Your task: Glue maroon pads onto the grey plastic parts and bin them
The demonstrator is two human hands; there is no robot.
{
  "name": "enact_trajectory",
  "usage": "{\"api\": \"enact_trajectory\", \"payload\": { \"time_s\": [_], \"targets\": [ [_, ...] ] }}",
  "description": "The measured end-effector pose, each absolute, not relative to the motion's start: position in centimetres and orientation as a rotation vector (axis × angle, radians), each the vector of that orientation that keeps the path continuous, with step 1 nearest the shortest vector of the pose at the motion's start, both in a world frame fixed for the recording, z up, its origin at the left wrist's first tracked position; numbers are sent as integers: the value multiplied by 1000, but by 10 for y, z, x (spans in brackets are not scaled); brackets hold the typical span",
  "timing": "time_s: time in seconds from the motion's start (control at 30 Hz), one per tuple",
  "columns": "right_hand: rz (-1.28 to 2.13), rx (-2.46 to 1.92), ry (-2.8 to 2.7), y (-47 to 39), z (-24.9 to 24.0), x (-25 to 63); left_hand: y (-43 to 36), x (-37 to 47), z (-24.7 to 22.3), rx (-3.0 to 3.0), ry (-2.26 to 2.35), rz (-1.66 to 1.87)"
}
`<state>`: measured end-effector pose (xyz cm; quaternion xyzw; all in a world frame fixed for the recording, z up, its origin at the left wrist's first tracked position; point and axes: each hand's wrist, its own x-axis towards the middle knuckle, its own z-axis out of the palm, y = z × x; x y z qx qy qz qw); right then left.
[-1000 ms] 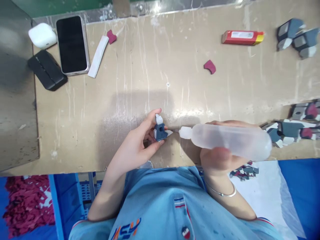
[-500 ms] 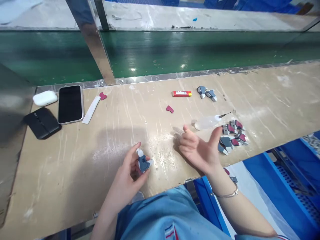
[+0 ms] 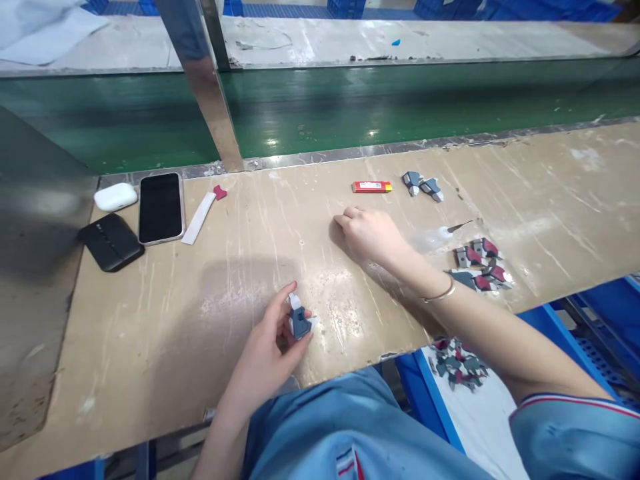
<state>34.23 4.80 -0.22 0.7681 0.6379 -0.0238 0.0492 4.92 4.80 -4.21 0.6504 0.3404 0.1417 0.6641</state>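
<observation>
A small dark blue-grey plastic part (image 3: 301, 324) with pale ends is pinched between the thumb and fingers of my left hand (image 3: 270, 350), just above the table near its front edge. My right hand (image 3: 369, 235) reaches across the table, palm down, its fingers curled together with their tips at the surface. It covers the spot where a small maroon piece lay, and whatever the fingers hold is hidden. A translucent bottle with a thin needle tip (image 3: 434, 238) lies to the right of that hand, partly behind it. Several blue-grey and maroon parts (image 3: 493, 274) are grouped beyond my right forearm.
A red lighter-like stick (image 3: 371, 187) and two blue-grey parts (image 3: 431, 190) lie farther back. To the left are a phone (image 3: 161, 209), a white case (image 3: 115, 197), a black flat case (image 3: 111, 243), a white strip (image 3: 199, 219) and a maroon piece (image 3: 220, 193). A blue bin (image 3: 425, 393) holds more parts.
My right hand has gone from open, palm up beside the bottle, to forward and left, fingers closed over the maroon piece's spot. My left hand keeps its part. The view has shifted slightly.
</observation>
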Motion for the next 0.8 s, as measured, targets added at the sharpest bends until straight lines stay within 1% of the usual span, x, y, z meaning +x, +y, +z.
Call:
{"api": "enact_trajectory", "payload": {
  "time_s": [0.07,0.23,0.3,0.4,0.53,0.63,0.7,0.8],
  "targets": [
    [-108,2288,2068,34,2,338,49,51,-39,1458,768,319],
    [-233,2237,2895,-15,9,300,51,57,-25,1420,782,259],
    [-355,2276,3058,-31,8,281,52,58,-19,1417,782,255],
    [-442,2428,3136,-47,-1,256,52,60,-15,1418,788,272],
    [-189,2659,3199,-53,-19,235,51,60,-13,1413,769,284],
    [-120,2622,3262,-52,-26,229,51,60,-13,1422,740,282],
    [-165,2579,3290,-50,-28,229,52,59,-13,1438,741,279],
    [-362,2602,3305,-47,-29,230,52,58,-13,1471,765,271]
  ]
}}
